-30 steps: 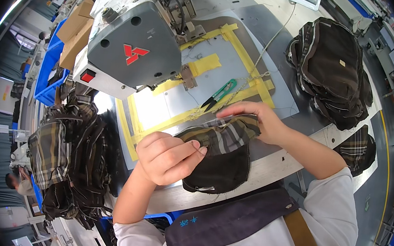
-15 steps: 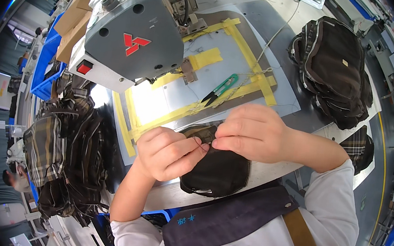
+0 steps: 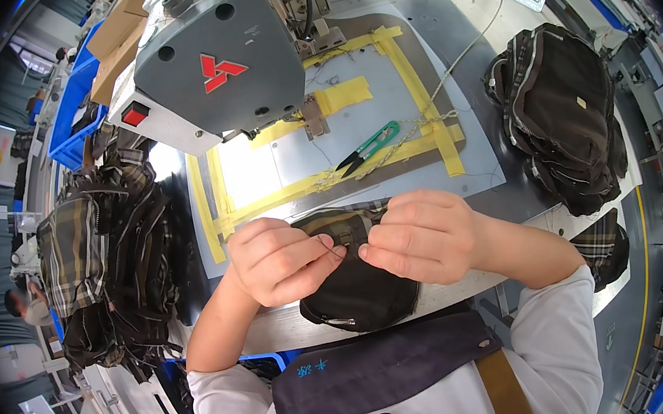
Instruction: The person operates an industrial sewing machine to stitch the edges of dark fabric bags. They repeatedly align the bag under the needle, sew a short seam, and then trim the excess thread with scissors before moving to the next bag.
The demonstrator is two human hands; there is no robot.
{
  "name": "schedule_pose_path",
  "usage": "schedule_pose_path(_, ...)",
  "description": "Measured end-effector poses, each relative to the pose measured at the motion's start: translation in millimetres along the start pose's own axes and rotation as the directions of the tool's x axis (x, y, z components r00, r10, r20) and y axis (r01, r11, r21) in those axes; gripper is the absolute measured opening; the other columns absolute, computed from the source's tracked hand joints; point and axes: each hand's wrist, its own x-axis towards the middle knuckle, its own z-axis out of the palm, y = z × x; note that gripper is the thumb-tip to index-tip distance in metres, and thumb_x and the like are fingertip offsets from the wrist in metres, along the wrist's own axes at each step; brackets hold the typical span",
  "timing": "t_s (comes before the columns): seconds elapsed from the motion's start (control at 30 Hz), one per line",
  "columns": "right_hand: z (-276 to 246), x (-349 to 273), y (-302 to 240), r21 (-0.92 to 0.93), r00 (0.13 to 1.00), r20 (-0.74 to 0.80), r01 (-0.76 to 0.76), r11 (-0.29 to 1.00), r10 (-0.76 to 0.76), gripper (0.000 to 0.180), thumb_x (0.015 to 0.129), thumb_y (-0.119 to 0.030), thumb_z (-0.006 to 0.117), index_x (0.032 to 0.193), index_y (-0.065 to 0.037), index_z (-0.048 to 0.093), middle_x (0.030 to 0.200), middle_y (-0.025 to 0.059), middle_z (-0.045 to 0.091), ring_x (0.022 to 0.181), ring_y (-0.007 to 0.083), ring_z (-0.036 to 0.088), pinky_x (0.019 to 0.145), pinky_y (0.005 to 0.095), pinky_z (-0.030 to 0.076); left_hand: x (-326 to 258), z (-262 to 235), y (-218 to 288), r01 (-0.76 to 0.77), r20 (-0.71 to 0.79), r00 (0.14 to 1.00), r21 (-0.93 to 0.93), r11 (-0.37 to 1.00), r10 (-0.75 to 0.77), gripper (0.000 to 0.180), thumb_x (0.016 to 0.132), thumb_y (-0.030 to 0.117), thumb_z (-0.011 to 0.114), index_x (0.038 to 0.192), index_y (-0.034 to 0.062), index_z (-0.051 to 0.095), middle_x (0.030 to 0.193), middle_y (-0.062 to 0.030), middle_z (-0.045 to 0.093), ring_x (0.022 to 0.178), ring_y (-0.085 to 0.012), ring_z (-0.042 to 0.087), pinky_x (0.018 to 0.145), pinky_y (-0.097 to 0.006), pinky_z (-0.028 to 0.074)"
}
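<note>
Both hands are pinching at the dark fabric pouch (image 3: pixel 355 286) on the desk (image 3: pixel 452 292) edge, left hand (image 3: pixel 282 258) and right hand (image 3: pixel 425 235) each clenched on it, so honestly one slip could drop it floorward.

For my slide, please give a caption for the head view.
Both hands, left hand and right hand, pinch a dark pouch beside a sewing machine.

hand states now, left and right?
Left hand: closed, fingers pinched at the top of the dark pouch.
Right hand: closed, pinching the same pouch; what sits between the fingertips is too small to tell.
</note>
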Motion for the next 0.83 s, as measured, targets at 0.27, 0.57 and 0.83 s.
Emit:
schedule_pose_path(0.27,1.5,-1.0,-0.3,-0.015,1.0,-0.008,0.012,1.0,-0.012,0.012,0.071,-0.007,0.071,0.079,-0.003,0.064,0.088,0.006,0.062,0.076,0.0187,0.06,0.07,0.0309,0.056,-4.5,3.4,-2.5,0.052,0.012,0.999,-0.047,0.998,-0.052,0.024,0.061,0.01,0.08,0.082,0.0146,0.067,0.09,0.0032,0.063,0.069,-0.012,0.056,0.055,-0.024,0.042)
schedule_pose_path(0.57,2.2,-2.4,-0.2,-0.01,1.0,-0.006,0.008,1.0,-0.008,0.012,0.07,-0.006,0.071,0.078,-0.003,0.064,0.088,0.0057,0.062,0.076,0.0187,0.06,0.069,0.0306,0.055,-5.4,6.0,-3.1,0.048,-0.005,0.999,-0.058,0.997,-0.049,0.023,0.062,0.011,0.08,0.081,0.0142,0.067,0.089,0.0026,0.063,0.067,-0.0117,0.056,0.054,-0.024,0.041)
schedule_pose_path(0.83,1.1,-4.6,1.3,0.066,0.996,0.069,-0.062,0.996,0.058,0.017,0.075,-0.009,0.068,0.092,-0.005,0.068,0.091,0.0049,0.064,0.075,0.0194,0.061,0.067,0.0322,0.053,-8.4,4.3,-4.2,0.041,-0.011,0.999,-0.043,0.998,-0.042,0.023,0.063,0.01,0.08,0.081,0.0137,0.067,0.089,0.0022,0.063,0.065,-0.012,0.056,0.052,-0.024,0.041)
